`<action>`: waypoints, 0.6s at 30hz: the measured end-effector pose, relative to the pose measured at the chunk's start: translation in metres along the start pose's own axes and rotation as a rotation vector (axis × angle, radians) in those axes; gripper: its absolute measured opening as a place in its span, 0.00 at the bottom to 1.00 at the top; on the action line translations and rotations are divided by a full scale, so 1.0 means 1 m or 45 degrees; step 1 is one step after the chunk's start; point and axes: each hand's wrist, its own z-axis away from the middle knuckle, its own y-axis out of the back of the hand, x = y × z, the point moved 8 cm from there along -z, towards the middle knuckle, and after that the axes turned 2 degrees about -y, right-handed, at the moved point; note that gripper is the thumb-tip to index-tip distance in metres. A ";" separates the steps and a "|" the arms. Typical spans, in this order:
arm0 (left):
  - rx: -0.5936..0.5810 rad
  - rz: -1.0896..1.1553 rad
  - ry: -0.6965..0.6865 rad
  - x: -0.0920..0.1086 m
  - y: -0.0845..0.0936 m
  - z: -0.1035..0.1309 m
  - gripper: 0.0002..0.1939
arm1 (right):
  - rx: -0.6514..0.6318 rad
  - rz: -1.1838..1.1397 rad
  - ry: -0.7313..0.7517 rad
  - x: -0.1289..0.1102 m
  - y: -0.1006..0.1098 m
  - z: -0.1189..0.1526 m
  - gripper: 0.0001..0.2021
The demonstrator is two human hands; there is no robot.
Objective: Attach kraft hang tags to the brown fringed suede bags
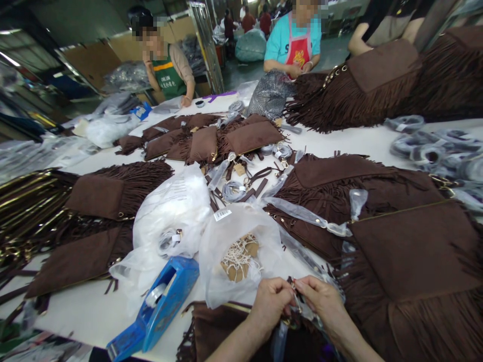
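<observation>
My left hand (272, 301) and my right hand (319, 296) meet at the lower centre, fingertips pinched close together on a small dark strap end with a metal piece (295, 291). Beneath them lies a dark brown bag (217, 329), partly hidden by my hands and forearms. Just beyond my hands, an open white plastic bag (215, 251) holds tan tags with white strings (240, 256). A large brown fringed bag (415, 251) lies to the right of my right hand.
A blue tape dispenser (162, 306) stands at the lower left. More brown bags (96, 196) and coiled wrapped straps (233, 191) cover the table (75, 311). Across it are a person in a green apron (171, 75) and a person in a red apron (298, 48).
</observation>
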 end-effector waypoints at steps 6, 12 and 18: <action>-0.009 0.073 0.016 0.003 0.001 0.004 0.10 | -0.056 0.156 0.120 -0.011 -0.001 0.002 0.18; 0.084 0.196 0.049 0.003 0.004 0.002 0.10 | -0.094 0.300 0.223 -0.019 -0.002 0.005 0.17; 0.030 0.540 0.117 0.002 0.003 -0.001 0.08 | -0.196 0.485 0.414 -0.020 0.016 0.011 0.13</action>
